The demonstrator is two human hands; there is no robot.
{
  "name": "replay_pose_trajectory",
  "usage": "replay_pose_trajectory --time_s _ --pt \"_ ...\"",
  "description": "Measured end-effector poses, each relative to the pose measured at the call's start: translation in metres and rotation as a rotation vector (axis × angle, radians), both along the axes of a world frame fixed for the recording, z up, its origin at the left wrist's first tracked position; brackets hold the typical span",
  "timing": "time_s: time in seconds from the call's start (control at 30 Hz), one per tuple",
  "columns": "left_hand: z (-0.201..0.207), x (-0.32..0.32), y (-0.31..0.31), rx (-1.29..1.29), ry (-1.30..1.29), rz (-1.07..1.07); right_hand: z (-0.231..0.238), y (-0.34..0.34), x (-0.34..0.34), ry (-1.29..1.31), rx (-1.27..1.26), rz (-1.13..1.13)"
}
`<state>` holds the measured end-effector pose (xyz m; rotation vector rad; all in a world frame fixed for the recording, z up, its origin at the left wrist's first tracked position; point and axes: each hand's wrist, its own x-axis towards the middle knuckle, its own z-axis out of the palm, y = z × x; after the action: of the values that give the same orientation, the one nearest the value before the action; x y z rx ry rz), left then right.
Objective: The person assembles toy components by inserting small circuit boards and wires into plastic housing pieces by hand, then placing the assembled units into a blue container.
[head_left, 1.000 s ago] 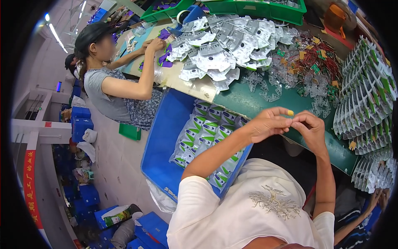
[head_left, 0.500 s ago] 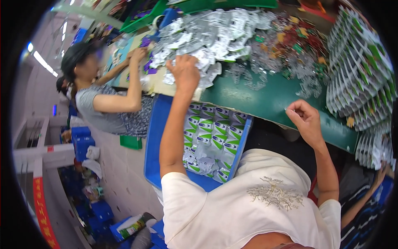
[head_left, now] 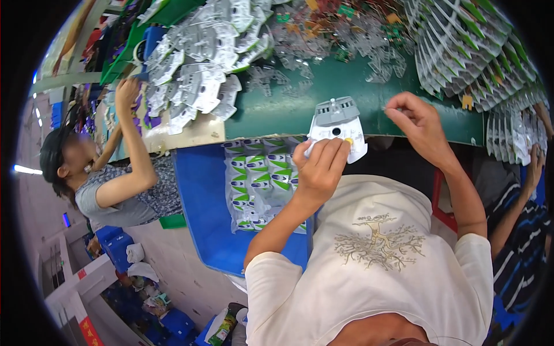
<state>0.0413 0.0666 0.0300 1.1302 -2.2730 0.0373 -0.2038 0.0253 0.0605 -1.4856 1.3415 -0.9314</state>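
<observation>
The person's left hand grips a white plastic housing with a grey upper part and a dark round hole, the fingers laid over its near end and a yellow cover on one fingertip. The housing is at the near edge of the green surface, in front of the person; whether it touches the surface I cannot tell. The right hand is raised just to the right of the housing, apart from it, with thumb and forefinger brought narrowly together; a tiny clear speck shows at the tips, but I cannot tell what it is or whether it is pinched. On the far left of the surface lies a heap of similar housings, some with green edges. Farther off, in the middle, are scattered clear plastic pieces and a tangle of red wires among small green and orange parts. Stacked rows of housings stand on the right. Near the left, a blue bin holds wrapped white, green and purple items. At the left a co-worker in a dark cap reaches toward purple pieces; at the right, another person's hand is beside the stacked rows.
</observation>
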Motion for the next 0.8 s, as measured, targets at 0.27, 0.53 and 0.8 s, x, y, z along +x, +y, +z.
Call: replay_pose_trajectory --time_s 0.27,0.53,0.8 --pt "-0.023 -0.019 -0.009 0.088 -0.021 0.038 -0.007 -0.009 0.036 0.421 -0.496 0.175" --pt "-0.026 -0.016 -0.007 0.202 0.028 0.019 -0.024 -0.013 0.045 0.536 -0.521 0.276" --pt "-0.019 0.032 -0.073 0.305 0.388 -0.221 -0.017 -0.012 0.040 0.684 -0.518 0.430"
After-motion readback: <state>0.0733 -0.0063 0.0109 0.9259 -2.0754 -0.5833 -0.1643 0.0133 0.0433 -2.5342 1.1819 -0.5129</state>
